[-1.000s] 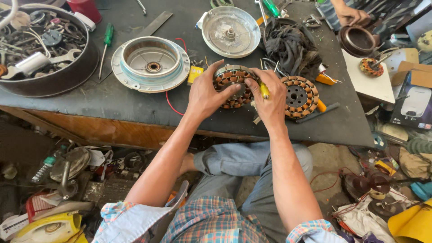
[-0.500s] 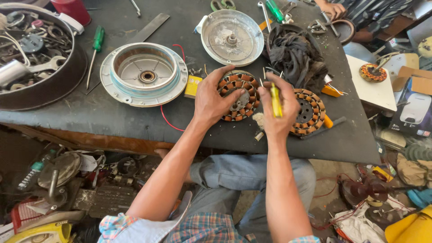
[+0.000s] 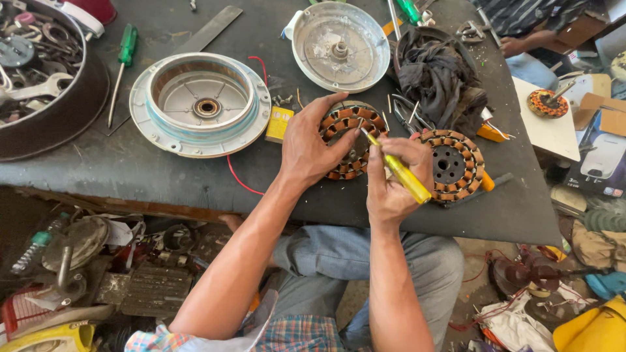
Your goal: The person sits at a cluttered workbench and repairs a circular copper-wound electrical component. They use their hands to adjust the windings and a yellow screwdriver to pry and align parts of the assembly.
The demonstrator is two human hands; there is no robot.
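Holding: our right hand [image 3: 390, 186] has its fingers wrapped tight around a yellow-handled screwdriver [image 3: 399, 172], tip aimed into the coil ring [image 3: 349, 140].
Steadying: our left hand [image 3: 312, 143] lies on that ring, fingers spread and pressed over its left rim and top, not curled shut.
Place of the ring: centre of the frame, flat on the dark table [image 3: 130, 176], near its front edge.
How it should handle: we judge it stiff and rather heavy, a metal core under copper windings; the thin wire looks easy to nick, so we would take it by the outer rim or the centre hole, not by the coils.
Second coil ring [image 3: 453, 166]: just right of our right hand, lying flat.
Small yellow box [image 3: 279, 124]: left of our left hand, a little upright packet, print too small to tell.
Round white housing [image 3: 199, 104]: left of centre, open side up, a red wire trailing from it.
Metal cover [image 3: 339, 45]: top centre, dished.
Dark rag [image 3: 437, 81]: upper right, bunched.
Blue carton [image 3: 603, 163]: right edge, off the table.
Green screwdriver [image 3: 122, 62]: upper left, beside a tub of parts [image 3: 52, 124].
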